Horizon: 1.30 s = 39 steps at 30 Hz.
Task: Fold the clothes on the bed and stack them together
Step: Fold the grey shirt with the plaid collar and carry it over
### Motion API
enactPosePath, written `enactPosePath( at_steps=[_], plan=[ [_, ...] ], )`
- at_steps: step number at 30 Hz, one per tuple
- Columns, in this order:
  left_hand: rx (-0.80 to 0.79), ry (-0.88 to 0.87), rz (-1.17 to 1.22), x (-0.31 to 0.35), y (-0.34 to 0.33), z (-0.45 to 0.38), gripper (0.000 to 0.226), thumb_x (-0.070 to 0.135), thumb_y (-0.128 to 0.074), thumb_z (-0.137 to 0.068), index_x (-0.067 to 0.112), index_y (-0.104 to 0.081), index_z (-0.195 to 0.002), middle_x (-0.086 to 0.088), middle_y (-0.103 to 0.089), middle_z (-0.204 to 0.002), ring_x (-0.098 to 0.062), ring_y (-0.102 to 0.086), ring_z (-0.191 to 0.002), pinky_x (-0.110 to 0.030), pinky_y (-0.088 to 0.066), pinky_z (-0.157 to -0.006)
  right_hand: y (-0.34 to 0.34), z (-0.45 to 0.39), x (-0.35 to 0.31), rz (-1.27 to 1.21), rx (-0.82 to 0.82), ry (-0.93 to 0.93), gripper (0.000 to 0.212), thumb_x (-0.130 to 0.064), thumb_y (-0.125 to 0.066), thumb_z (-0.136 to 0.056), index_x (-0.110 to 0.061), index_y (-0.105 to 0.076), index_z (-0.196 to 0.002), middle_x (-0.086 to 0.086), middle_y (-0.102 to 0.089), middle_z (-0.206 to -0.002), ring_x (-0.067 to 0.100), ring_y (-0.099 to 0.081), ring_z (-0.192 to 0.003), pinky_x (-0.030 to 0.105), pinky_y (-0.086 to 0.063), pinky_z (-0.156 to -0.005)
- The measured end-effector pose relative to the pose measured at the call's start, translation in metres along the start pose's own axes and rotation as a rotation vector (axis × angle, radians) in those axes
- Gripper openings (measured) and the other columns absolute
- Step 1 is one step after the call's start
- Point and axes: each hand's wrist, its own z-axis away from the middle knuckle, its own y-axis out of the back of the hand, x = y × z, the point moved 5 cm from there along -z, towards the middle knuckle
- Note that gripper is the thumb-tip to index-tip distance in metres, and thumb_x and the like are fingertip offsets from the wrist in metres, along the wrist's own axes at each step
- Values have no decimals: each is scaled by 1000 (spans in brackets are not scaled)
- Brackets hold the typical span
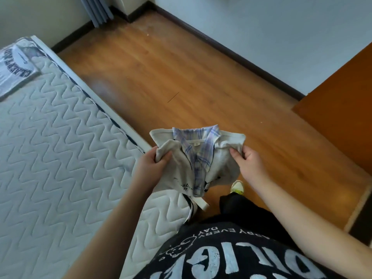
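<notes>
Two hands: the left hand [155, 161] and right hand [248, 158] each grip a bunch of cloth at one shoulder of a cream shirt [201, 156], fingers curled into the fabric.
Shirt: held in the air just off the corner of the bed [50, 148], over the wooden floor [171, 77], its plaid collar [196, 146] facing up between the hands and its lower part drooping toward the bed's edge.
Stack: one folded shirt [14, 71] with printed lettering lies on the bed, at the far end, well apart from the hands.
Handling: the cloth looks light and soft; it sags and creases where gripped, so it likely keeps no shape of its own and needs the bed under it to fold cleanly.
Slip: the knit appears matte, not slick, and unlikely to slide from the fingers.
Grip points: the shoulder seams, either side of the collar, seem the best hold for spreading it flat on the bed.
Risk: the bunched shoulders may leave wrinkles unless smoothed.
</notes>
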Motion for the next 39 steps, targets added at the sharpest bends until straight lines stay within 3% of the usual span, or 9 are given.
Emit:
enactPosePath(
  at_steps=[8,17,20,24,28,31,34,36,39],
  plan=[
    [-3,41,10,60,-81,-64,24,53,-66,-77,33,-71,-89,3,-75,-89,-19,-71,-89,-53,-56,-86,106,-92,-11,6,-51,-51,22,-38,-60,-95,-57,-66,-86,-27,-71,-91,-7,-66,-82,25,-46,-70],
    [22,-33,-68,137,-132,-112,18,49,-58,-86,36,-67,-94,9,-72,-87,-11,-67,-83,-37,-55,-74,155,-188,-34,7,-100,-15,4,-42,-67,-89,-39,-69,-86,-22,-73,-88,-4,-68,-80,22,-51,-70],
    [94,-17,-7,142,-123,-122,12,44,-62,-87,35,-67,-91,7,-73,-88,-7,-68,-80,-30,-51,-71,146,-211,-48,20,-132,28,11,-41,-67,-89,-50,-67,-84,-26,-71,-83,-9,-65,-76,9,-46,-61],
    [133,-4,22,139,-106,-132,12,43,-64,-86,32,-68,-88,4,-73,-87,-7,-69,-79,-27,-53,-68,124,-236,-62,35,-206,47,5,-44,-64,-90,-49,-68,-90,-23,-72,-87,-7,-66,-79,21,-44,-66],
    [155,48,133,127,-76,-145,15,40,-71,-82,27,-71,-90,-3,-74,-90,-20,-72,-86,-40,-61,-76,87,-265,-85,57,-244,79,15,-36,-66,-91,-50,-69,-87,-22,-73,-83,-8,-65,-74,26,-43,-68],
    [133,72,186,115,-49,-161,20,41,-75,-78,26,-72,-93,-6,-75,-92,-25,-72,-89,-44,-60,-81,52,-291,-107,102,-303,114,5,-46,-68,-87,-42,-70,-88,-16,-74,-82,1,-65,-73,32,-48,-67],
    [174,104,276,104,-15,-183,16,36,-75,-81,25,-72,-92,-6,-76,-94,-24,-73,-90,-40,-60,-79,10,-315,-137,122,-382,146,40,-63,-69,-75,-25,-72,-89,-1,-75,-84,8,-66,-73,29,-49,-66],
    [215,133,326,100,5,-195,10,33,-74,-83,26,-73,-91,-4,-76,-94,-23,-73,-90,-37,-59,-78,-12,-332,-155,106,-404,145,45,-55,-72,-72,-12,-70,-85,8,-73,-81,15,-63,-71,30,-48,-63],
    [276,165,356,97,47,-213,4,28,-73,-86,30,-73,-90,-1,-76,-93,-19,-73,-88,-38,-59,-78,-54,-353,-182,109,-442,129,32,-48,-72,-73,-18,-72,-83,2,-75,-82,18,-69,-74,28,-53,-63]
  ],
)
